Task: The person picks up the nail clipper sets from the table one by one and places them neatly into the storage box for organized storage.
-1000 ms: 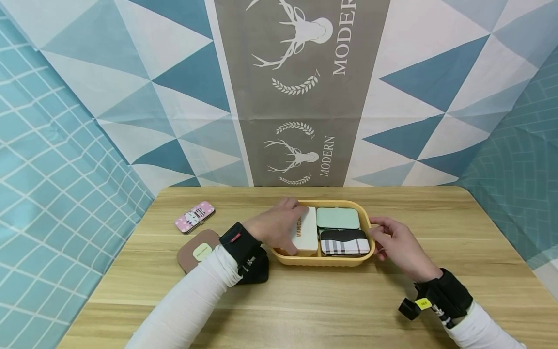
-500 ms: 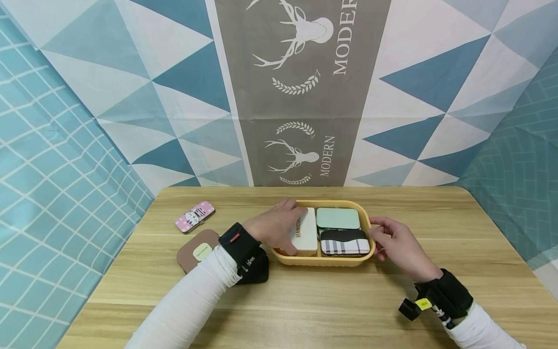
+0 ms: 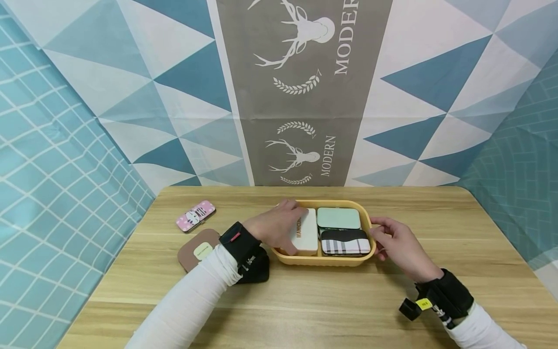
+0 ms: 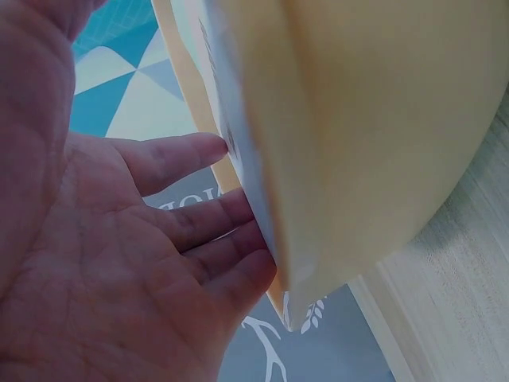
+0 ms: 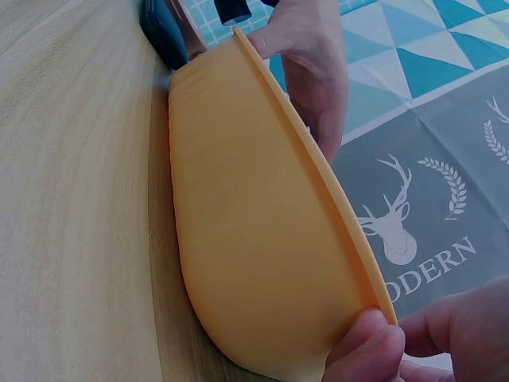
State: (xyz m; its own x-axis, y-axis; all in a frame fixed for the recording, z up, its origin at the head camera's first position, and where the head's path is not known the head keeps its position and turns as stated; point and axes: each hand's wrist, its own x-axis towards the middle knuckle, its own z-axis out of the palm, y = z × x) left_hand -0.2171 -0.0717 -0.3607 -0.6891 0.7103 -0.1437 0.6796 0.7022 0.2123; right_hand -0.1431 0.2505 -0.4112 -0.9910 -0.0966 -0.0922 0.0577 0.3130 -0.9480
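Head view first: what's the surface, what's the room?

Pale wood-grain table (image 3: 322,305) under both hands, grain running side to side. Printed backdrop (image 3: 200,140) straight beyond them: white and blue triangles, grey strip with deer heads and "MODERN". Blue grid sheet (image 3: 52,169) out past the left hand, teal brick-pattern sheet (image 3: 519,179) past the right.

Materials and shapes around the grips?

Yellow basket (image 3: 324,261) between the hands: smooth wall, rounded corners, thin turned-out rim, looks like plastic. Well left of the left hand, a glossy pink case (image 3: 196,216), rounded oblong, cartoon print. Beside the left wrist, flat brown case (image 3: 194,249) with pale label, plus black pouch (image 3: 258,271), both partly hidden by the arm.

Grip state?

Left hand (image 3: 279,225) holds the white box (image 3: 308,232), thumb at near end, fingers toward far end; left wrist view has fingertips touching it. Right hand (image 3: 398,245) pinches the basket rim, digits on both faces.

Box: where, what look?

In the basket, partly under the left hand. Off-white, blocky, brown lettering partly covered by fingers. Just right of that grip: mint-green case (image 3: 338,218) farther, black-topped plaid case (image 3: 346,245) nearer.
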